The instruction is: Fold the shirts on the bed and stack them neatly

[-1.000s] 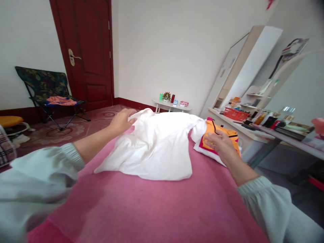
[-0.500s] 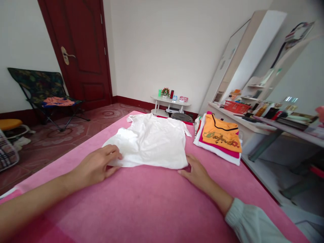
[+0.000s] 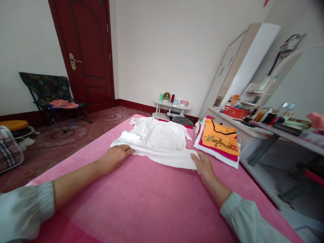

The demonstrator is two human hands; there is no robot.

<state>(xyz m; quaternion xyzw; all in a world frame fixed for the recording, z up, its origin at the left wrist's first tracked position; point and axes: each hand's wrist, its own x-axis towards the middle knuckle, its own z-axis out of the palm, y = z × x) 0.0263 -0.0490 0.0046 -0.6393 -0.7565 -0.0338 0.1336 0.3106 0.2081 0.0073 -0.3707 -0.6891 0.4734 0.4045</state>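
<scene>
Hem [image 3: 169, 160] of white shirt [image 3: 162, 133] is drawn farther right than half a second ago. Shirt is laid out on pink cover [image 3: 141, 202], left of folded clothes stack [image 3: 220, 136]. Right corner is pinched by right hand [image 3: 204, 164]; left end seems gripped by left hand [image 3: 115, 158], thumb hidden.

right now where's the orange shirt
In the head view, the orange shirt lies on top of the folded pile, on the right side of the pink cover, right of the white shirt.
</scene>
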